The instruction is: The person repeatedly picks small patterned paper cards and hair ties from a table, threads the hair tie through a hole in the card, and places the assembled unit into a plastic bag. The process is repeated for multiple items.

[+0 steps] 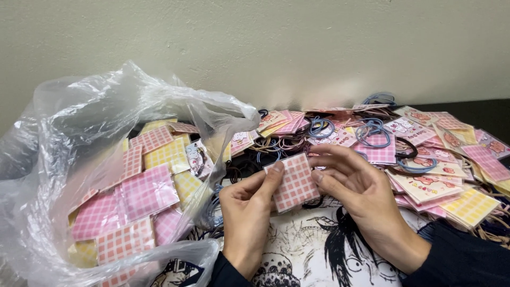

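Bag (64, 138) left, card pile (441, 154) right

Your left hand (248, 204): palm inward, thumb up, fingers (240, 192) curled in pinch. Your right hand (357, 194): opposite, thumb pressing inward, fingers (332, 159) extended leftward. Both wrists low, dark sleeves, hands close together.

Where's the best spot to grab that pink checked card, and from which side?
By its two side edges. The pink checked card is flat, thin and tilted up toward the camera, so pinch each edge between thumb and fingers, as the left hand and right hand do, one from each side.
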